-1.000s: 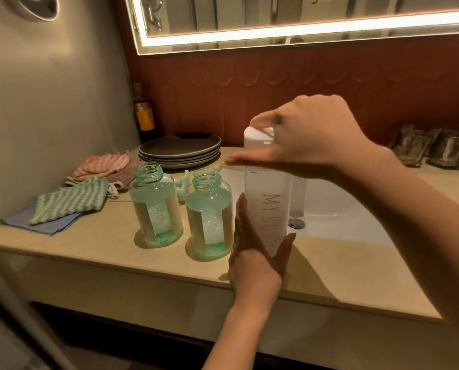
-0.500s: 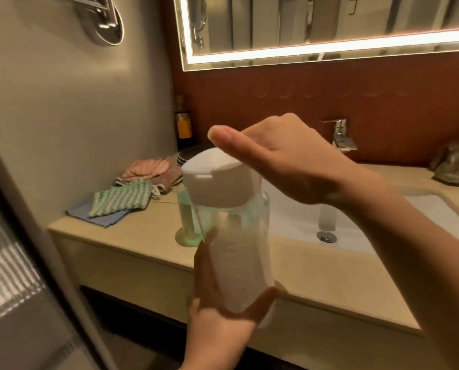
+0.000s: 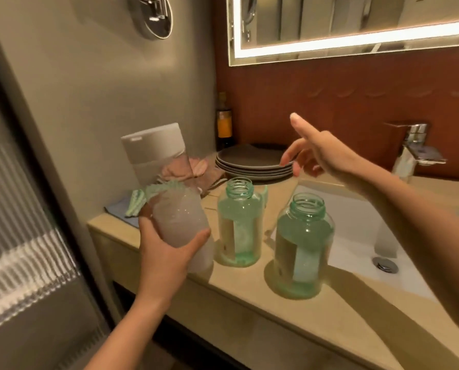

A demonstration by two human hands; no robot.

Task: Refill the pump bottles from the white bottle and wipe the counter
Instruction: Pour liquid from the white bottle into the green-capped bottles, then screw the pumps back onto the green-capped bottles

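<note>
Beside two pump bottles (image 3: 239, 222) (image 3: 303, 244), left hand (image 3: 166, 252) grips one white bottle (image 3: 180, 217); right hand (image 3: 319, 153) splayed.

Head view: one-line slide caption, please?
Left hand grips the tilted white plastic bottle beside two open-necked green bottles on the beige counter; right hand hovers open.

Dim, warm mirror-strip (image 3: 356, 40) glow; motion-blurred

Grey wall (image 3: 89, 76) at left, carrying round chrome fitting (image 3: 153, 17), possibly a shaving mirror. Rust-brown textured backsplash (image 3: 329, 102) behind. Mirror (image 3: 329, 17) edged with lit white strip. Beige stone counter (image 3: 276, 316) with inset white basin (image 3: 351, 222), metal drain (image 3: 385, 264), chrome tap (image 3: 412, 148). Ribbed glass pane (image 3: 17, 236) far left. Lighting warm, dim.
</note>
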